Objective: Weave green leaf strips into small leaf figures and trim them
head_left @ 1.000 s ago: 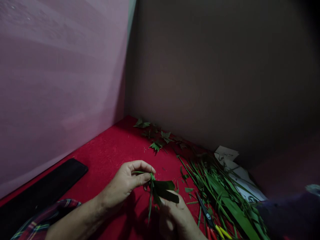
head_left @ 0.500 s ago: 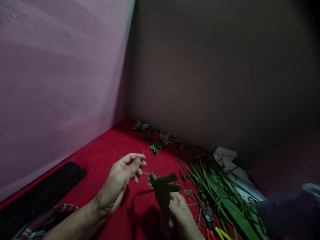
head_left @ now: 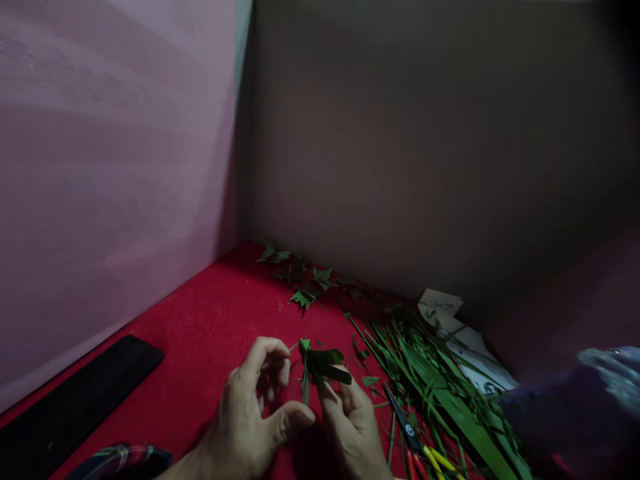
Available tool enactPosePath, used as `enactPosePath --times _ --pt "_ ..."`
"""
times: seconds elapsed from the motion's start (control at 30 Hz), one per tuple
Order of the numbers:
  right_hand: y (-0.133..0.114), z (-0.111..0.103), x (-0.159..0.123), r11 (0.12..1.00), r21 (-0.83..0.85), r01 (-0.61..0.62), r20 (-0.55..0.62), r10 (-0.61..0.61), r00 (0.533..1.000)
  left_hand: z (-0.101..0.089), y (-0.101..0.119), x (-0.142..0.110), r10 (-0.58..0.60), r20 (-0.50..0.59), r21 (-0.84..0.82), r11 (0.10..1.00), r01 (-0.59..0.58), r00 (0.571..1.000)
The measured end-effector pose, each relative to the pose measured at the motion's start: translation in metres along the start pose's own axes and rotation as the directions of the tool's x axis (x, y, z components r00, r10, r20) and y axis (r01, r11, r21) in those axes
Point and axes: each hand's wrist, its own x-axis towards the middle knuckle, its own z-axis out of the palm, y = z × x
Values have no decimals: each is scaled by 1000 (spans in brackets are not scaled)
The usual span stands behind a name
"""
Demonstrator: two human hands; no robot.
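Note:
A small figure of folded green leaf (head_left: 325, 363) is in the fingers of my right hand (head_left: 353, 427). It has a knotted knob at its upper left, broad blades pointing right and a narrow strip hanging down. My left hand (head_left: 253, 410) is just to its left, thumb stretched towards it and the other fingers curled, with a gap between. A thin stalk sticks out of the knob towards the left forefinger; I cannot tell whether they touch. Right of my hands lies a pair of scissors (head_left: 410, 430), black-bladed with red and yellow handles.
A heap of long green leaf blades (head_left: 435, 387) covers the right of the red cloth (head_left: 200, 327). Lobed leaves (head_left: 301, 298) lie towards the back, white papers (head_left: 480, 360) beyond the heap. A long black case (head_left: 85, 407) is at left. Walls rise on the left and behind.
My left hand has turned and opened, its thumb dropping away from the thin stalk towards my right hand. The leaf figure has tilted in my right hand, and the view has shifted slightly.

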Motion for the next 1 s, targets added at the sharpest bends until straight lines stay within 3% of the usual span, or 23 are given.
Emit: enactPosePath --times 0.17,0.23,0.37,0.47,0.67,0.77,0.9,1.0 --pt "2 -5 0 992 -127 22 -36 -27 999 3 -5 -8 182 -43 319 934 -159 982" --pt "1 -6 -1 988 -155 26 -30 -31 999 3 -7 -7 167 -19 363 920 -149 986" --pt "1 -4 -3 987 -156 41 7 -41 999 7 -8 -2 -55 68 374 927 25 996" --pt "1 -1 -4 989 -141 51 39 -46 998 10 -8 1 -128 92 317 944 93 988" --pt "-10 1 -5 954 -295 50 102 -21 995 6 -6 3 -82 5 395 916 74 997" --pt "-20 1 -6 902 -415 120 143 -66 988 3 -8 6 -29 -17 480 877 33 999" --pt "-25 -2 -6 881 -423 211 142 -166 976 4 -12 3 75 68 503 859 -99 995" --pt "-21 -2 -5 921 -346 178 42 -175 984 7 -12 1 72 132 451 884 -125 989"
